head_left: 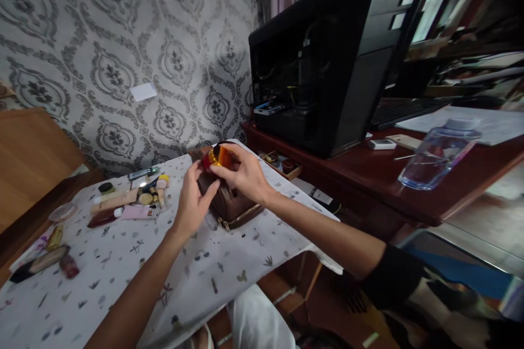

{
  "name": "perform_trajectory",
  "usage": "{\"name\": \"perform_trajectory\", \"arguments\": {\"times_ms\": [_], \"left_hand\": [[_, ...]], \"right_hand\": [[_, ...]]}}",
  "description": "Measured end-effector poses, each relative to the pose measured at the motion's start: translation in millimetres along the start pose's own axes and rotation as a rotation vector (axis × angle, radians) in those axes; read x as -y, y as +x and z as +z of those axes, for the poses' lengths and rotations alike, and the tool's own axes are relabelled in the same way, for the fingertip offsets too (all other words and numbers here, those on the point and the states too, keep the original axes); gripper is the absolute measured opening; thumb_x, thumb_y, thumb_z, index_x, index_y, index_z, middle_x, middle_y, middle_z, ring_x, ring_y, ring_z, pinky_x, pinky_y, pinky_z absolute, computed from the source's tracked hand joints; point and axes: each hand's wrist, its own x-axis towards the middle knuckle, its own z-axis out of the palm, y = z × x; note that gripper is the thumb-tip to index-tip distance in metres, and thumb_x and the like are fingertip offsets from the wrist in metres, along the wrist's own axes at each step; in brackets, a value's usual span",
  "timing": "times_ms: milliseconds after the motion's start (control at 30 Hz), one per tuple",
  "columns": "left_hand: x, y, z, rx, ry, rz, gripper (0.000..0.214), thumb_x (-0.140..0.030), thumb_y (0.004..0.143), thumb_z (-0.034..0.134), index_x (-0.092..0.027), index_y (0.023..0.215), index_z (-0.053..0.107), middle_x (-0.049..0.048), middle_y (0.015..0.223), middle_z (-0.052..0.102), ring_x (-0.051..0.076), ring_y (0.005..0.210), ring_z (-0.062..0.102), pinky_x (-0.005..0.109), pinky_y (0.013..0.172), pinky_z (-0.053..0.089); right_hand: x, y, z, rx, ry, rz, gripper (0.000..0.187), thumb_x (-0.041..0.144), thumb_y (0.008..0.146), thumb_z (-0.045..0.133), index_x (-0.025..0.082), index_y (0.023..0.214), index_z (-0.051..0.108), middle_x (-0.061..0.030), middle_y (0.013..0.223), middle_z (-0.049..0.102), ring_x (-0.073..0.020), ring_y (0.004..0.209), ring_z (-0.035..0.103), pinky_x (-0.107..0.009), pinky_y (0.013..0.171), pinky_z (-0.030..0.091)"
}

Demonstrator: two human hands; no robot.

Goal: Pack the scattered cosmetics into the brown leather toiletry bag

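A small orange bottle with a red cap (215,157) is held in my right hand (244,173), fingers closed around it, just above a brown leather cosmetic bag (230,204). The bag stands on a table covered with a white patterned cloth (123,267). My left hand (192,202) rests against the bag's left side, its fingers curled on the bag's edge. Whether the bag's top is open is hidden by my hands.
Several cosmetics (131,199) lie at the table's back left, more tubes (45,256) near the left edge. A black computer case (327,65) and a clear water bottle (440,155) stand on a dark red desk (368,174) to the right. Patterned wallpaper lies behind.
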Motion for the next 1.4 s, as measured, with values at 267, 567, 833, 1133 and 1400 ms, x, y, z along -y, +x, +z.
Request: {"name": "perform_trajectory", "arguments": {"times_ms": [267,567,833,1133,1400], "left_hand": [[-10.5,0.8,22.4,0.229,0.525,0.199,0.028,-0.040,0.099,0.053,-0.024,0.119,0.066,0.0135,0.134,0.052,0.035,0.140,0.040,0.058,0.113,0.038],[-13.4,-23.0,12.6,0.308,0.594,0.343,0.036,-0.021,0.100,0.047,-0.033,0.126,0.069,0.0122,0.159,0.028,0.039,0.149,0.023,0.065,0.113,0.031],[-3.4,-29.4,11.6,0.295,0.545,0.385,0.055,-0.006,0.094,0.049,-0.042,0.133,0.063,0.0071,0.165,0.022,0.038,0.151,0.020,0.068,0.113,0.029],[3.5,-32.0,17.1,0.239,0.485,0.390,0.062,-0.003,0.091,0.050,-0.044,0.137,0.060,0.0042,0.167,0.022,0.036,0.151,0.023,0.065,0.114,0.033],[5.1,-33.0,18.2,0.214,0.447,0.397,0.058,-0.004,0.091,0.050,-0.042,0.132,0.064,0.0033,0.166,0.022,0.037,0.152,0.023,0.066,0.114,0.034]], "right_hand": [[-16.7,16.3,-41.5,0.125,-0.397,0.083,0.052,0.029,0.081,0.076,0.010,0.126,0.061,-0.0104,0.111,0.070,-0.0215,0.097,0.066,-0.034,0.087,0.051],[-8.1,25.0,-57.3,0.650,-0.840,-0.110,0.042,0.017,0.083,0.074,0.007,0.123,0.062,-0.0164,0.118,0.066,-0.0270,0.108,0.063,-0.033,0.089,0.047],[-1.3,48.6,-60.8,0.912,-0.985,-0.088,0.030,0.016,0.074,0.079,0.015,0.103,0.069,-0.0061,0.094,0.069,-0.0203,0.082,0.064,-0.028,0.067,0.041],[-0.2,54.1,-53.1,1.093,-1.128,-0.056,0.029,0.027,0.073,0.082,0.015,0.098,0.075,-0.0059,0.089,0.073,-0.0199,0.077,0.067,-0.028,0.063,0.039],[-3.9,49.4,-33.6,1.137,-1.146,0.031,0.028,0.025,0.073,0.078,0.017,0.100,0.077,-0.0105,0.095,0.076,-0.0283,0.091,0.073,-0.032,0.075,0.049]]}}
